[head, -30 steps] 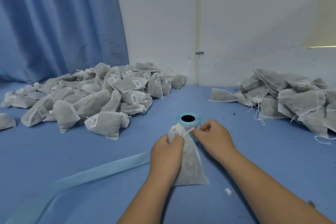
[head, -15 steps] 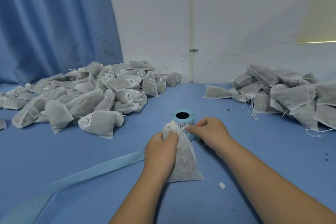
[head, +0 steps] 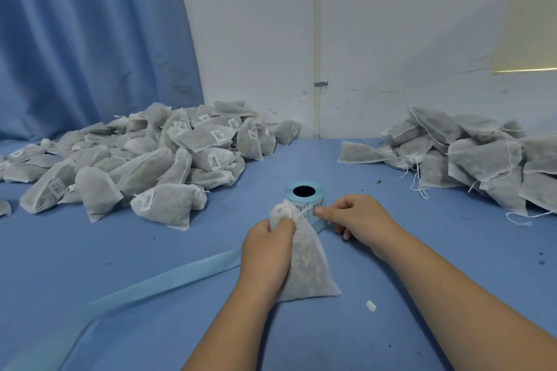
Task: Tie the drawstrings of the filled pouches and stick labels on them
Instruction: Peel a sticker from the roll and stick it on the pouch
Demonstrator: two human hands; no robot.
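Note:
A filled white mesh pouch (head: pixel 307 268) stands on the blue table in front of me, its gathered neck up. My left hand (head: pixel 266 253) grips the pouch just below the neck. My right hand (head: pixel 354 217) pinches the white drawstring (head: pixel 297 215) that runs from the neck toward it, close to the blue label roll (head: pixel 304 193). The roll stands upright right behind the pouch, with printed labels showing on its side.
A big heap of labelled pouches (head: pixel 144 163) covers the table's left. A pile of unlabelled pouches (head: pixel 470 153) with loose strings lies at the right. A light-blue backing strip (head: pixel 156 283) trails left from the roll. A small white scrap (head: pixel 371 306) lies near the pouch.
My right hand has shifted a little to the right, drawing the string out from the neck. The left hand keeps its hold on the pouch.

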